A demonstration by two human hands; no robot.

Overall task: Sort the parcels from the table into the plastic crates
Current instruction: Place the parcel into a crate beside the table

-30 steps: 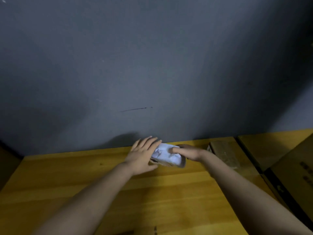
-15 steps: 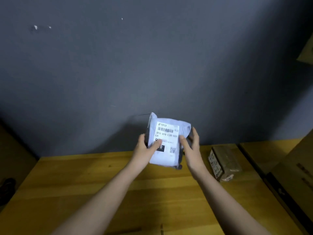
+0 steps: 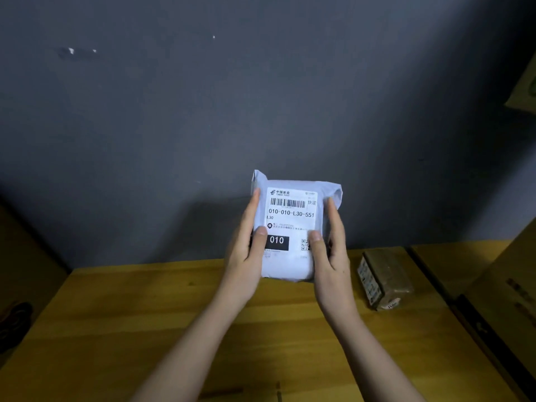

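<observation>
L hand (image 3: 246, 256) + R hand (image 3: 329, 253) each grasp a side of the white poly mailer (image 3: 293, 227), thumbs on its label. Mailer lay flat on the wooden table (image 3: 145, 329) 1 s ago; now lifted, upright, label "010" readable, so probably crate ID step. Brown parcel (image 3: 384, 278) on table, to R. No crates in view.
</observation>
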